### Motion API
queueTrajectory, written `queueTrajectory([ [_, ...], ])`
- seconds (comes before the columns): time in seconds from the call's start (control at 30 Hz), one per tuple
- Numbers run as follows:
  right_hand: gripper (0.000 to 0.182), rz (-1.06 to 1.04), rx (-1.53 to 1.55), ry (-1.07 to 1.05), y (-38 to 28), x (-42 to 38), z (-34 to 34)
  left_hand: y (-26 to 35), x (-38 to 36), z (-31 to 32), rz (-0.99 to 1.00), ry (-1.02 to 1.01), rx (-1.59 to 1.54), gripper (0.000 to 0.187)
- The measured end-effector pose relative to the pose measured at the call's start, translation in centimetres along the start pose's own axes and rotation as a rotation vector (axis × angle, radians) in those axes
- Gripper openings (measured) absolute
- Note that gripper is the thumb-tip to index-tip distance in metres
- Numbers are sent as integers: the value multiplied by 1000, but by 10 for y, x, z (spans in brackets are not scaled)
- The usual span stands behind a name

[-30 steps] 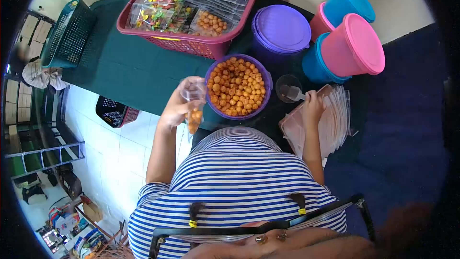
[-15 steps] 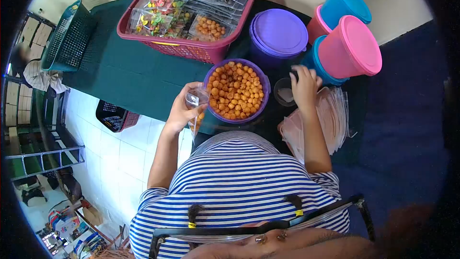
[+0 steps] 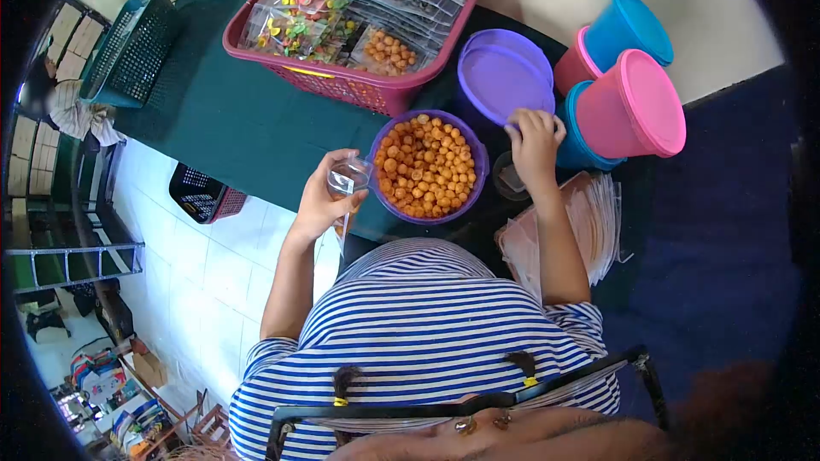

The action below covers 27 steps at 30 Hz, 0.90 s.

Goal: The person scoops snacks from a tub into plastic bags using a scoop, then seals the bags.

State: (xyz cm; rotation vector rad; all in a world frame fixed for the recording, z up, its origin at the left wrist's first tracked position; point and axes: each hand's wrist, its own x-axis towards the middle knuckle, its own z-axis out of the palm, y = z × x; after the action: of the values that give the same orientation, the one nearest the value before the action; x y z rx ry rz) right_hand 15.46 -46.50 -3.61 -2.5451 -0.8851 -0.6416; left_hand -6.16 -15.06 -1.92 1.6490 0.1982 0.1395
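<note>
My left hand (image 3: 323, 205) is closed around an upright clear plastic bag (image 3: 348, 176), its mouth open at the top and some orange snack balls showing low inside. Just right of it stands a purple tub (image 3: 483, 179) full of round orange snack balls (image 3: 427, 166). My right hand (image 3: 538, 141) has its fingers bent at the near edge of a purple lid (image 3: 506, 77), which sits tilted on a second purple tub behind. Below that hand, a small dark round cup (image 3: 506, 181) is partly covered by the wrist.
A maroon basket (image 3: 401, 101) holds many packed snack bags at the back. Pink (image 3: 611, 111) and blue (image 3: 630, 30) lidded tubs stand at right. A stack of flat plastic bags (image 3: 598, 222) lies beside my right forearm. A green basket (image 3: 128, 55) is at far left.
My right hand has moved up from the small dark cup to the purple lid, and the lid has tilted. The left hand keeps its hold on the bag. The view has shifted slightly.
</note>
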Motion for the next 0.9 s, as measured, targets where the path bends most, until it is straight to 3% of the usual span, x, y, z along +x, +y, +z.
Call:
queueTrajectory([
  [0.07, 14, -17, 106, -57, -29, -18, -18, 0, 1, -2, 32, 16, 38, 64],
  [0.13, 16, -126, 160, -90, -55, -49, -19, 8, 0, -3, -101, 56, -72, 68],
  [0.2, 16, -228, 285, -174, -85, -70, -26, 7, 3, -3, -100, 75, -44, 69],
  [0.27, 16, -266, 303, -222, -97, -85, -16, 2, 6, -1, 22, 115, -85, 63],
  [0.47, 17, -308, 263, -318, -96, -95, -2, 7, 9, 2, -11, 37, -46, 63],
  [0.9, 20, -264, 125, -376, -85, -74, -40, 4, 7, 3, -1, 83, -50, 67],
])
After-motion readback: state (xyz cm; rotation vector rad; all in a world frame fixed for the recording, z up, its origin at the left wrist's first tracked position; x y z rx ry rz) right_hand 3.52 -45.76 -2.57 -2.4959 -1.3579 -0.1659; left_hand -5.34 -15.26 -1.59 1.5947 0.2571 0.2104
